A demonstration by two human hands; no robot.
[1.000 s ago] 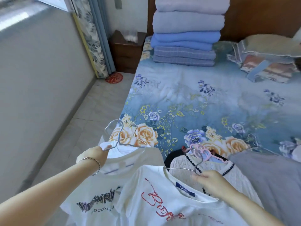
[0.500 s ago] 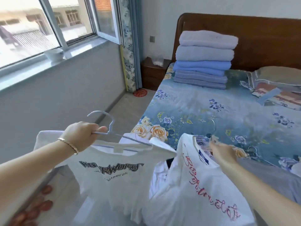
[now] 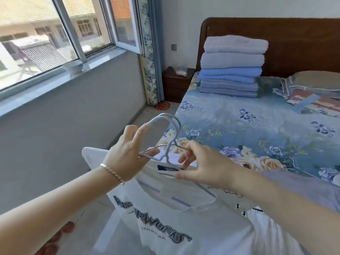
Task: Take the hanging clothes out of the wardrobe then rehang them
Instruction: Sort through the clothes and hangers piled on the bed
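Observation:
Two white T-shirts on hangers hang in front of me, the front one (image 3: 161, 225) with dark lettering. Their hanger hooks (image 3: 170, 126), one pale blue and one wire, stick up side by side between my hands. My left hand (image 3: 128, 153), with a bracelet on the wrist, grips the pale blue hanger at its neck. My right hand (image 3: 206, 162) pinches the wire hanger just right of the hooks. A grey garment (image 3: 303, 186) and a knit top with dark trim (image 3: 257, 212) lie on the bed behind my right arm.
The bed (image 3: 257, 126) with a blue floral sheet fills the right. A stack of folded blankets (image 3: 231, 67) and pillows (image 3: 316, 83) lie by the wooden headboard. A nightstand (image 3: 174, 83) stands in the corner. The window wall (image 3: 64, 107) runs along the left, with tiled floor between.
My right hand has brought the second white shirt's hanger over to the left hand, so both hooks now sit together. The view has lifted a little toward the window.

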